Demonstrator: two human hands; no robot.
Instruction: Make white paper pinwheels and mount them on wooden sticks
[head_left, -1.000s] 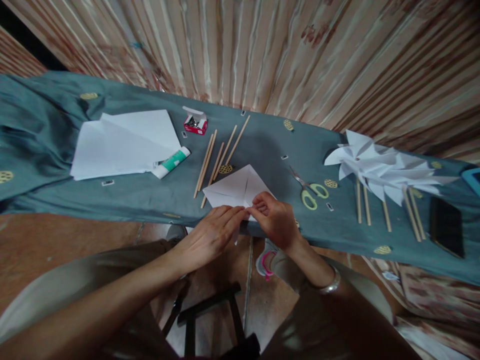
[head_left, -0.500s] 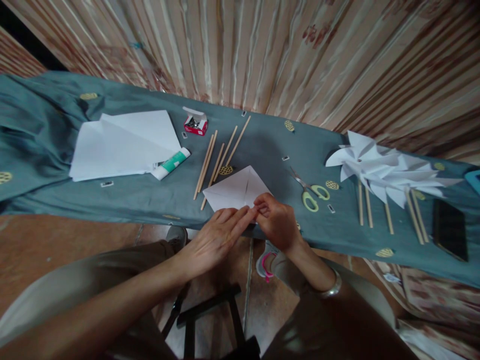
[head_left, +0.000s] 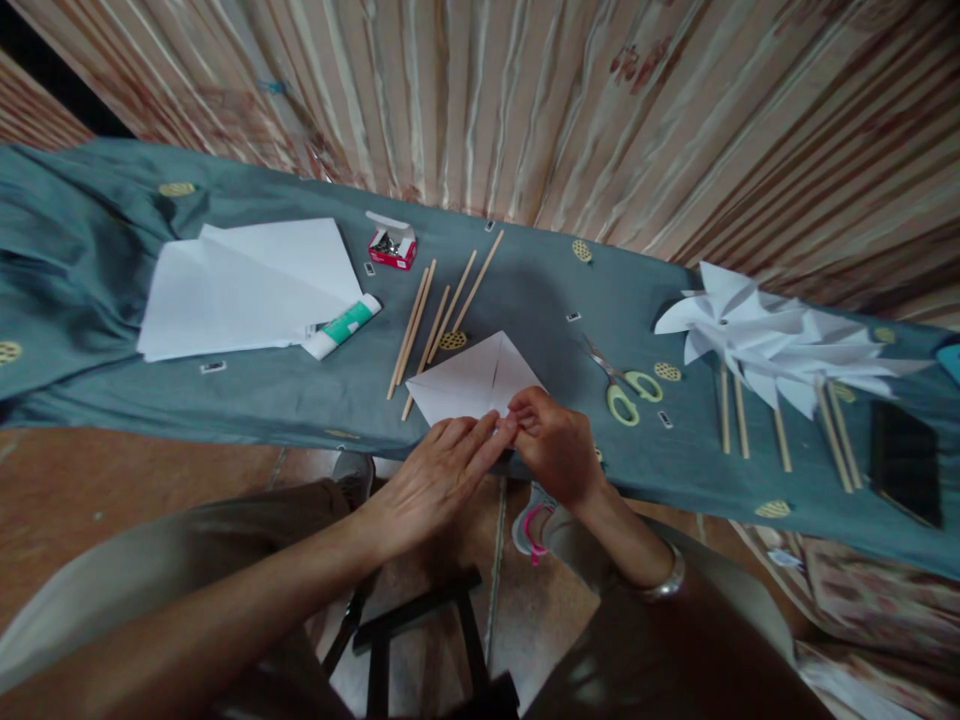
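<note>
A white folded paper square (head_left: pixel 474 380) lies at the near edge of the teal tablecloth (head_left: pixel 315 390). My left hand (head_left: pixel 431 480) lies with fingers stretched flat, fingertips pressing the paper's near corner. My right hand (head_left: pixel 556 445) is curled, its fingers pinching the same corner of the paper beside the left fingertips. Several wooden sticks (head_left: pixel 435 315) lie just beyond the paper.
A stack of white sheets (head_left: pixel 240 285) and a glue stick (head_left: pixel 341 326) lie at left, a small red box (head_left: pixel 391 244) behind. Green-handled scissors (head_left: pixel 622 380) lie right of the paper. Finished white pinwheels (head_left: pixel 780 345) on sticks and a dark phone (head_left: pixel 904 462) lie at right. A striped curtain hangs behind.
My left fingers have slid slightly right along the paper's near corner toward my right hand. The view has shifted a little; the other things have not moved.
</note>
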